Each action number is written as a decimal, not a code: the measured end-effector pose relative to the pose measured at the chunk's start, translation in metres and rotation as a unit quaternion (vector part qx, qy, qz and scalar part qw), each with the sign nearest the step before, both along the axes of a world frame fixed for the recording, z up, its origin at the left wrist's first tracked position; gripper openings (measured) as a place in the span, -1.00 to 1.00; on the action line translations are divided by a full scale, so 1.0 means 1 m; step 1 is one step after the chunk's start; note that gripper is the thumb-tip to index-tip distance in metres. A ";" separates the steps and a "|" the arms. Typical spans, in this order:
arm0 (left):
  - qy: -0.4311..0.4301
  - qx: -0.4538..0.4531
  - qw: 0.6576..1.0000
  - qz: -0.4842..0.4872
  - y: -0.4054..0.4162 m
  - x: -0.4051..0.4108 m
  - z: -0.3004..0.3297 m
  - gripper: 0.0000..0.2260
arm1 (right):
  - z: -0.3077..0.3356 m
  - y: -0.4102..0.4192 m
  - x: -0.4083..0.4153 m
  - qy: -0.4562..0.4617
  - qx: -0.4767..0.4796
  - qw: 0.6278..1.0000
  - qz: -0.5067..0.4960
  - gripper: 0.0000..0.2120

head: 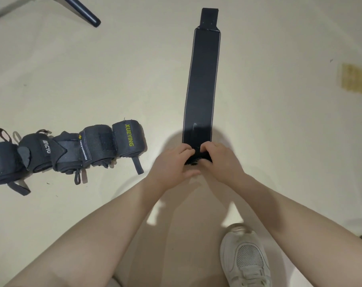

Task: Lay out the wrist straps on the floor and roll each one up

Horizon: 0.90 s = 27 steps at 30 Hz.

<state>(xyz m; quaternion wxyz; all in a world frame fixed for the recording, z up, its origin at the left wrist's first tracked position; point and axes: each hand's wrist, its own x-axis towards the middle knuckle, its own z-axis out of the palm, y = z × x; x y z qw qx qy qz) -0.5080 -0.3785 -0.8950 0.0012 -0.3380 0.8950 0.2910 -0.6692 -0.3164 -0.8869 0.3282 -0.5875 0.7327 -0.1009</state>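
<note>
The black wrist strap [203,83] lay flat on the floor [279,121], stretching straight away from the hands. Both the left hand [173,162] and right hand [219,158] curled round its near end, pinching the starting roll. It looked light, soft and elastic (likely to spring loose), so the outer edges seemed the best hold. Five rolled straps [72,152] sat beside the left hand.
</note>
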 end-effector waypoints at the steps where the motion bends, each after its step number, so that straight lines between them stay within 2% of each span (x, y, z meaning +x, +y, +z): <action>1: 0.002 0.006 1.000 0.021 -0.003 -0.002 -0.001 -0.59 | 0.001 -0.005 -0.003 -0.045 0.026 0.998 -0.033 -0.79; 4: -0.031 0.037 0.991 0.122 -0.013 -0.016 0.002 -0.71 | -0.002 -0.024 -0.008 -0.126 0.084 0.980 -0.125 -0.78; 6: -0.071 0.056 0.983 0.158 -0.021 -0.025 0.003 -0.76 | -0.007 -0.029 -0.002 -0.094 0.066 0.980 -0.161 -0.78; 8: -0.096 0.080 0.975 0.185 -0.028 -0.032 0.006 -0.80 | -0.007 -0.027 0.008 -0.017 -0.006 0.985 -0.169 -0.81; 11: -0.093 0.113 0.957 0.251 -0.035 -0.034 0.001 -0.92 | -0.010 -0.019 0.014 0.098 -0.166 0.980 -0.049 -0.97; 13: -0.083 0.150 0.942 0.290 -0.040 -0.035 -0.001 -0.86 | -0.015 -0.013 0.005 0.166 -0.212 0.962 0.051 -0.83; 16: -0.060 0.241 0.909 0.336 -0.050 -0.039 0.000 -0.80 | -0.025 -0.006 -0.007 0.234 -0.167 0.941 0.180 -0.56; 18: -0.051 0.272 0.888 0.367 -0.055 -0.042 0.001 -0.79 | -0.027 -0.007 -0.005 0.248 -0.147 0.941 0.178 -0.57; 21: -0.001 0.271 0.860 0.433 -0.046 -0.046 0.004 -0.83 | -0.014 -0.022 0.003 0.200 -0.121 0.964 0.123 -0.65; 22: 0.030 0.275 0.837 0.473 -0.041 -0.046 0.007 -0.82 | -0.007 -0.029 0.002 0.169 -0.096 0.975 0.105 -0.69; 24: 0.106 0.338 0.763 0.541 -0.029 -0.044 0.011 -0.73 | 0.002 -0.040 -0.006 0.083 -0.037 0.995 0.033 -0.78; 27: 0.219 0.543 0.602 0.542 -0.013 -0.041 0.032 -0.76 | 0.020 -0.048 -0.007 -0.052 0.004 0.998 -0.018 -0.86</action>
